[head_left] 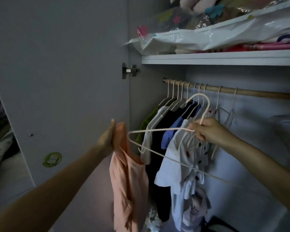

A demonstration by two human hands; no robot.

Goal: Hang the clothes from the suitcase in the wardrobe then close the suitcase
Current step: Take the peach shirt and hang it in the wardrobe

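My left hand (107, 139) holds up a peach-coloured garment (127, 181) by its top; the cloth hangs down in front of the open wardrobe. My right hand (208, 129) grips a pale wire hanger (157, 131) at the base of its hook, held level in front of the hanging clothes, its left tip close to the garment. Behind it a wooden rail (258, 93) carries several hangers with a green, a black, a blue and white patterned clothes (177, 156). The suitcase is out of view.
The wardrobe door (60, 81) stands open on the left, with a hinge (130, 70) and a green sticker (52, 159). A white shelf (224, 58) above the rail holds plastic-wrapped bedding (208, 37). The rail's right part holds two empty hangers (226, 113).
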